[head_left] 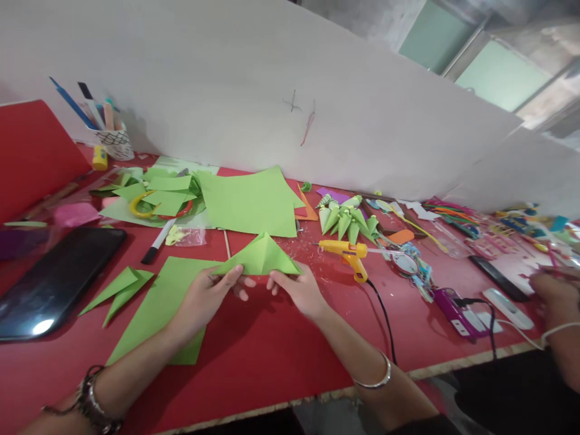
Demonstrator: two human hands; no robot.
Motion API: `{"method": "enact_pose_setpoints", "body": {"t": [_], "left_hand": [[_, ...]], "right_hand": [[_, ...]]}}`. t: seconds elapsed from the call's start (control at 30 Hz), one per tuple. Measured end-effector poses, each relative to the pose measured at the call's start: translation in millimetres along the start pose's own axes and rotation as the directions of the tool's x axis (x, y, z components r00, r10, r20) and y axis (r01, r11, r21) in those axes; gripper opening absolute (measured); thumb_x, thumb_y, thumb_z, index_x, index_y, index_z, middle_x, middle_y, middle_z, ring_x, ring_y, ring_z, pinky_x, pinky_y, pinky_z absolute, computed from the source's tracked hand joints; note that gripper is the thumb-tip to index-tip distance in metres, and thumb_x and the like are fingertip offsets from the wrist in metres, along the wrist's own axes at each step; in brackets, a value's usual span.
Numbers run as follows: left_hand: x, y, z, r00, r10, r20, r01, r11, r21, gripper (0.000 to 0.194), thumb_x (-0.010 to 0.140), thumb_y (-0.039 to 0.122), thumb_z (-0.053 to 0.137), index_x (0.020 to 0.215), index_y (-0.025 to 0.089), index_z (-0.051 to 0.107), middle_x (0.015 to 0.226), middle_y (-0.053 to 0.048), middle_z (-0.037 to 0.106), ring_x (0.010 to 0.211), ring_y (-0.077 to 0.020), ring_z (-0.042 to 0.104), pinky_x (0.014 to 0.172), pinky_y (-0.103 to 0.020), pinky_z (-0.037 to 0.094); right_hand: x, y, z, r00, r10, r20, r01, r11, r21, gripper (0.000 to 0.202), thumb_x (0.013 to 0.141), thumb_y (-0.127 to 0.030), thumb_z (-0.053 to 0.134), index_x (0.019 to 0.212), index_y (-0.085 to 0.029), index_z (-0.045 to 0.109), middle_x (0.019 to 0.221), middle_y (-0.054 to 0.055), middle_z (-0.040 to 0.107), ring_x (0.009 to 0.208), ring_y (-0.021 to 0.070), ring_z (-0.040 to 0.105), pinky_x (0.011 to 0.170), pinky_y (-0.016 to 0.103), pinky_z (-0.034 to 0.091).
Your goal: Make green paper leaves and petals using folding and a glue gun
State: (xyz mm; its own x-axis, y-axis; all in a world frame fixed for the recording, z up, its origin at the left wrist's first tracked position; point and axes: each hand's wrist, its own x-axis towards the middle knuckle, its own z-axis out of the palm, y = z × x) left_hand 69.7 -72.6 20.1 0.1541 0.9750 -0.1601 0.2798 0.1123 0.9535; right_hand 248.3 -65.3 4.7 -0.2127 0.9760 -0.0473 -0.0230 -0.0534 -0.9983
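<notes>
A green paper folded into a triangle (264, 257), with a crease down its middle, is held up over the red table. My left hand (222, 284) pinches its left corner, thumb on top and fingers beneath. At the other corner my right hand (294, 287) grips it the same way. Under my left forearm lies a flat green sheet (170, 302). A folded green paper piece (118, 291) with two pointed arms rests to the left of that sheet. Behind the triangle is a larger green sheet (249, 202).
A yellow glue gun (347, 254) with a black cord lies to the right, near several small green paper cones (344, 220). A purple power strip (460, 314) sits beyond. At left are a black phone (58, 281), a marker (158, 241) and scissors (144, 205). Another person's hand (555, 287) is at far right.
</notes>
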Motion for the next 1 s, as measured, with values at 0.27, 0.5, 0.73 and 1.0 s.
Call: {"method": "enact_pose_setpoints", "body": {"t": [0.27,0.5,0.73,1.0], "left_hand": [[-0.4,0.5,2.6,0.998,0.064,-0.022,-0.063,0.998,0.028,0.026,0.074,0.040,0.053,0.065,0.017,0.063,0.054,0.000,0.065,0.052,-0.0144,0.059,0.057,-0.024,0.046],[-4.4,0.2,2.2,0.992,0.127,-0.021,-0.125,0.988,0.086,0.029,0.070,0.037,0.057,0.049,0.018,0.059,0.049,0.000,0.063,0.049,-0.0129,0.056,0.049,-0.021,0.042],[-3.6,-0.6,3.1,0.972,0.229,-0.041,-0.225,0.970,0.090,0.021,0.072,0.034,0.057,0.057,0.018,0.056,0.050,0.003,0.061,0.049,-0.0106,0.055,0.051,-0.020,0.042],[-1.0,-5.6,7.2,0.969,0.237,0.068,-0.241,0.968,0.069,0.015,0.076,0.034,0.053,0.075,0.019,0.056,0.059,0.004,0.057,0.056,-0.0110,0.055,0.056,-0.022,0.044]], "right_hand": [[1.0,2.2,-1.4,1.000,-0.001,0.011,0.001,1.000,0.009,0.020,0.069,-0.033,0.061,0.060,-0.015,0.057,0.053,-0.002,0.056,0.045,0.0073,0.051,0.048,0.021,0.044],[-0.5,0.3,2.7,0.997,-0.009,0.070,0.007,1.000,0.028,0.020,0.066,-0.034,0.062,0.062,-0.016,0.055,0.053,-0.003,0.054,0.047,0.0074,0.050,0.049,0.021,0.044],[-3.3,4.6,2.0,0.989,-0.052,0.139,0.053,0.999,-0.006,0.021,0.067,-0.036,0.063,0.069,-0.016,0.056,0.058,-0.001,0.056,0.052,0.0095,0.052,0.050,0.022,0.043],[-3.5,4.8,1.8,0.973,-0.177,0.149,0.195,0.974,-0.118,0.019,0.069,-0.033,0.061,0.065,-0.017,0.054,0.059,-0.003,0.052,0.057,0.0102,0.048,0.056,0.023,0.041]]}}
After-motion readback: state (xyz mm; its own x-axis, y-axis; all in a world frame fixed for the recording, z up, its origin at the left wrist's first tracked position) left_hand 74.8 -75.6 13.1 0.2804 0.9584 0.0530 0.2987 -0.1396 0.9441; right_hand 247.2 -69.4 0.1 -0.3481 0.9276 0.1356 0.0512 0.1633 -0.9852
